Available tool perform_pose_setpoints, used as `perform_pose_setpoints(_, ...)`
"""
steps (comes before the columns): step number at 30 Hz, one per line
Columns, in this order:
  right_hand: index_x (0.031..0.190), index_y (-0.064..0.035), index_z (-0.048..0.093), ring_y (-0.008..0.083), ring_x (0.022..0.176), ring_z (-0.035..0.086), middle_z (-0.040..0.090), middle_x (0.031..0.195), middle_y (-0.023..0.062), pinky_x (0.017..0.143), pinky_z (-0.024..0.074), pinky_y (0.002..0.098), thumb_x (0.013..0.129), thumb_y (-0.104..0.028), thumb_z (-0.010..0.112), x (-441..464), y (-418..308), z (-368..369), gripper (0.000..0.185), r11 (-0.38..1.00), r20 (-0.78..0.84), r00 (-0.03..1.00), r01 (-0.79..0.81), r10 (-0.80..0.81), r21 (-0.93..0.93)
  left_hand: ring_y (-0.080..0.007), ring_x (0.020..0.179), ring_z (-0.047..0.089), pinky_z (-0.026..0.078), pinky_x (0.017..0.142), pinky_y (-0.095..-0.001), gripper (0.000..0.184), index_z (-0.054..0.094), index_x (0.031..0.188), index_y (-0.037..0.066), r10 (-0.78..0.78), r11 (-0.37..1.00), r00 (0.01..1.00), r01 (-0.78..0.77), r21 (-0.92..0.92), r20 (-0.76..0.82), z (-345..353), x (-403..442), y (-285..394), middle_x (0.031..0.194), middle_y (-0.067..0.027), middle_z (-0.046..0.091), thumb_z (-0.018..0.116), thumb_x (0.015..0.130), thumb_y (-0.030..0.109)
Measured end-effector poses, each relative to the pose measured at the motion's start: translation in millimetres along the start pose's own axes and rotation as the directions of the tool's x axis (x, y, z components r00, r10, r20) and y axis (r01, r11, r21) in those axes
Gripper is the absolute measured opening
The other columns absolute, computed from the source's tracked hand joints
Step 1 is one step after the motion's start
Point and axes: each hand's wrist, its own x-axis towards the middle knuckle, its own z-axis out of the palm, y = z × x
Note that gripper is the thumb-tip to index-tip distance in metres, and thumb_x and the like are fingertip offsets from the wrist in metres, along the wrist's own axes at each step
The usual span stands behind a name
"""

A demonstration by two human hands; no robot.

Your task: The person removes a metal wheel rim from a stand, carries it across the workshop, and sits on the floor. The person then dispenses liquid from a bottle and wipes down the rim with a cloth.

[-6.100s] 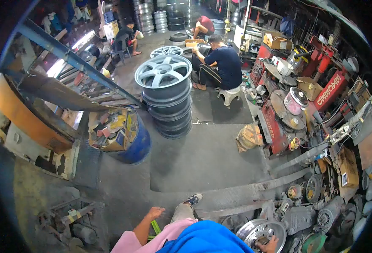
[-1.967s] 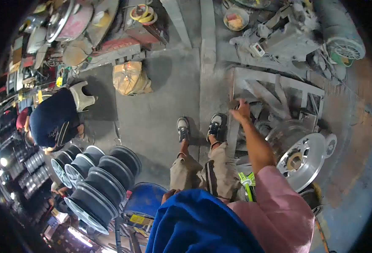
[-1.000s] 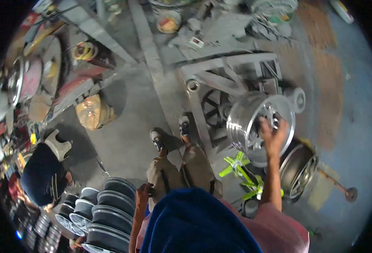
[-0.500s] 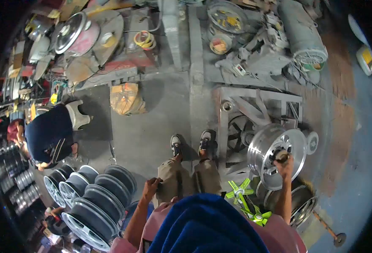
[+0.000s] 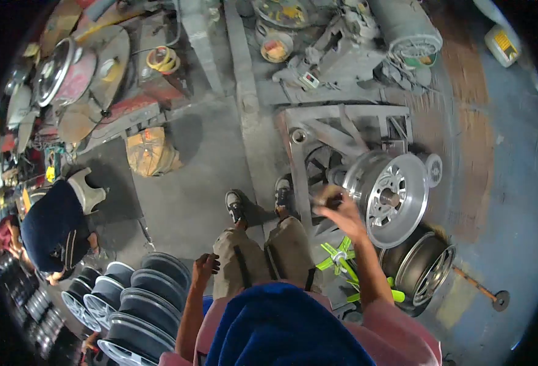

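My right hand (image 5: 349, 218) is raised left of a shiny silver wheel rim (image 5: 414, 201), its fingers around a round tan-and-dark piece (image 5: 330, 196) blurred by motion. The rim sits tilted on a grey machine frame (image 5: 299, 158), and a bare shaft end (image 5: 391, 197) pokes through its hub. My left hand (image 5: 206, 266) hangs beside my left thigh with fingers curled; I see nothing in it. Below the right forearm are bright green spoked pieces (image 5: 340, 259), next to a dark bronze rim (image 5: 430, 268) on the floor.
Stacked grey rims (image 5: 150, 305) stand at my left. Beyond them a person in dark clothes (image 5: 55, 222) bends forward near a white stool (image 5: 89, 190). A taped brown package (image 5: 151, 151) lies on the floor ahead. A rod with a disc (image 5: 499, 300) lies at the right.
My right hand has drawn the round piece off the rim's hub and leftward, leaving the shaft end exposed. The view has shifted; my left hand remains low beside my leg.
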Motion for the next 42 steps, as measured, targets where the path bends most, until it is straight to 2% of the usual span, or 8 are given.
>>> perform_pose_setpoints(8, 0.142, 0.0033, 0.045, 0.0306, 0.125, 0.059, 0.062, 0.135, 0.0190, 0.104, 0.0476, 0.0417, 0.068, -0.050, 0.087, 234.7, 193.9, 62.6, 0.101, 0.795, -0.264, 0.894, -0.444, 0.362, -0.413, -0.0156, 0.066, 0.067, 0.054, 0.062, -0.0307, 0.038, 0.073, 0.103, 0.000, -0.066, 0.946, 0.987, 0.014, -0.324, -0.149, -3.9, -34.9, -90.1, 0.081, -0.0090, 0.072, 0.061, 0.103, 0.036)
perform_pose_setpoints(17, 0.143, 0.0057, 0.042, 0.0422, 0.133, 0.052, 0.051, 0.144, 0.0269, 0.109, 0.0465, 0.0466, 0.065, -0.049, 0.091, 314.7, 240.0, 98.0, 0.107, 0.780, -0.594, 0.772, -0.509, 0.226, -0.364, -0.0167, 0.069, 0.068, 0.053, 0.065, -0.0325, 0.034, 0.073, 0.102, 0.000, -0.306, 0.937, 0.925, 0.334, 0.098, -0.226, 25.8, -110.7, -97.3, 0.083, -0.0120, 0.073, 0.063, 0.102, 0.033)
perform_pose_setpoints(22, 0.151, 0.0062, 0.037, 0.0457, 0.137, 0.046, 0.050, 0.146, 0.0309, 0.115, 0.0388, 0.0502, 0.068, -0.064, 0.083, 239.8, 278.8, 111.2, 0.118, 0.900, -0.489, 0.840, -0.379, 0.236, -0.217, -0.0173, 0.071, 0.069, 0.053, 0.067, -0.0335, 0.033, 0.074, 0.102, 0.000, -0.163, 0.954, 0.971, 0.201, 0.221, -0.176, 46.4, -66.9, -42.1, 0.084, -0.0136, 0.074, 0.064, 0.101, 0.031)
perform_pose_setpoints(26, 0.101, -0.0041, 0.066, 0.0440, 0.092, 0.061, 0.066, 0.095, 0.0199, 0.082, 0.0491, 0.0512, 0.078, -0.031, 0.082, 75.7, 281.7, 84.6, 0.039, 0.867, -0.302, 0.873, 0.225, -0.382, -0.444, -0.0178, 0.073, 0.069, 0.053, 0.069, -0.0343, 0.031, 0.074, 0.102, 0.000, 0.154, 0.916, 0.988, -0.132, 0.380, -0.027, 91.4, 3.3, 42.8, 0.084, -0.0150, 0.075, 0.065, 0.100, 0.030)
perform_pose_setpoints(29, 0.122, -0.0069, 0.069, 0.0425, 0.111, 0.065, 0.070, 0.114, 0.0215, 0.095, 0.0510, 0.0513, 0.084, -0.042, 0.076, -44.7, 261.6, 21.5, 0.052, 0.918, -0.319, 0.919, -0.316, 0.233, -0.240, -0.0191, 0.076, 0.070, 0.053, 0.072, -0.0343, 0.029, 0.073, 0.102, -0.001, 0.281, 0.734, 0.947, -0.315, 0.601, 0.153, 172.5, 35.7, 159.0, 0.085, -0.0157, 0.074, 0.066, 0.099, 0.027)
perform_pose_setpoints(31, 0.141, -0.0108, 0.061, 0.0415, 0.134, 0.054, 0.060, 0.141, 0.0240, 0.112, 0.0419, 0.0461, 0.098, -0.052, 0.059, -100.4, 357.2, -21.9, 0.059, 0.766, -0.331, 0.938, -0.286, 0.102, -0.575, -0.0177, 0.078, 0.068, 0.053, 0.074, -0.0336, 0.029, 0.072, 0.106, -0.001, 0.404, 0.647, 0.867, -0.497, 0.579, 0.292, 232.6, 46.0, 219.2, 0.087, -0.0137, 0.074, 0.064, 0.101, 0.026)
perform_pose_setpoints(36, 0.141, -0.0083, 0.059, 0.0400, 0.134, 0.054, 0.059, 0.142, 0.0234, 0.113, 0.0408, 0.0454, 0.100, -0.049, 0.056, -117.4, 341.0, -181.1, 0.058, 0.851, -0.833, 0.335, -0.451, 0.440, 0.268, -0.0246, 0.083, 0.069, 0.054, 0.076, -0.0374, 0.028, 0.069, 0.110, 0.001, 0.569, 0.599, 0.679, -0.729, 0.332, 0.465, 384.1, 16.7, 318.0, 0.093, -0.0160, 0.073, 0.069, 0.099, 0.026)
perform_pose_setpoints(42, 0.142, -0.0052, 0.058, 0.0383, 0.135, 0.053, 0.058, 0.144, 0.0226, 0.114, 0.0395, 0.0446, 0.102, -0.047, 0.054, -46.6, 332.2, -253.2, 0.058, 0.763, -0.617, 0.454, -0.313, 0.643, 0.566, -0.0289, 0.086, 0.067, 0.053, 0.081, -0.0416, 0.038, 0.063, 0.115, 0.003, 0.439, 0.459, 0.714, -0.700, 0.547, 0.545, 464.2, -16.8, 340.1, 0.098, -0.0162, 0.069, 0.070, 0.098, 0.035)
